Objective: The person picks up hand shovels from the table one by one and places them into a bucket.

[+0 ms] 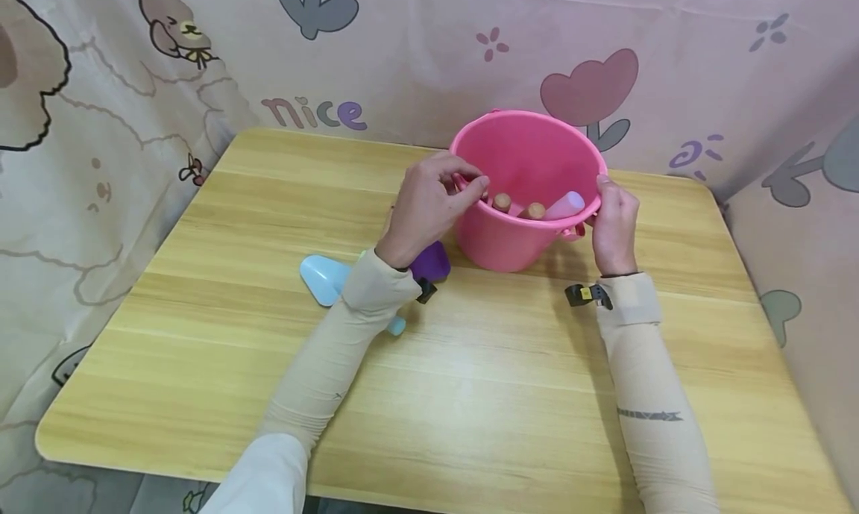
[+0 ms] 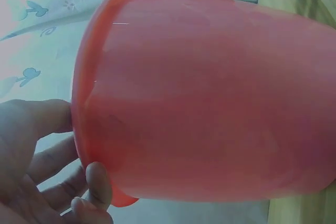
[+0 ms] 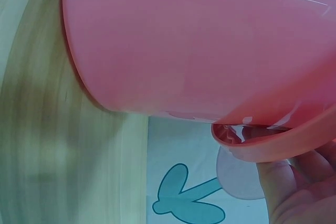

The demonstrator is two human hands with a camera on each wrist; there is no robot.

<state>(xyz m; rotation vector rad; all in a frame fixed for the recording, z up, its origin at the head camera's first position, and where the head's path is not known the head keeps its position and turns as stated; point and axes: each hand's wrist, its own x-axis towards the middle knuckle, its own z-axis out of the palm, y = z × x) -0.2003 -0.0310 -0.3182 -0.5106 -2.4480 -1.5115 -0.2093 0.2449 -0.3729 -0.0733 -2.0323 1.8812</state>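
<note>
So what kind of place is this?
Perhaps a play corner: a pale-yellow wood-grain table, a round pink plastic bucket, and pale hanging cloth printed with cartoon flowers.

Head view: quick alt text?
A left hand and right hand hold a pink bucket at its rim on a table; two brown-ended sticks and a lilac piece show inside. A light-blue piece and purple piece lie to its left.

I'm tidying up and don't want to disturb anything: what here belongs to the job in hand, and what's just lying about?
Seems part of the job:
pink bucket, right hand and left hand at its rim
brown sticks and lilac stick inside it

Probably just lying about, in neither hand:
light blue scoop on the table
purple piece, partly hidden
</note>
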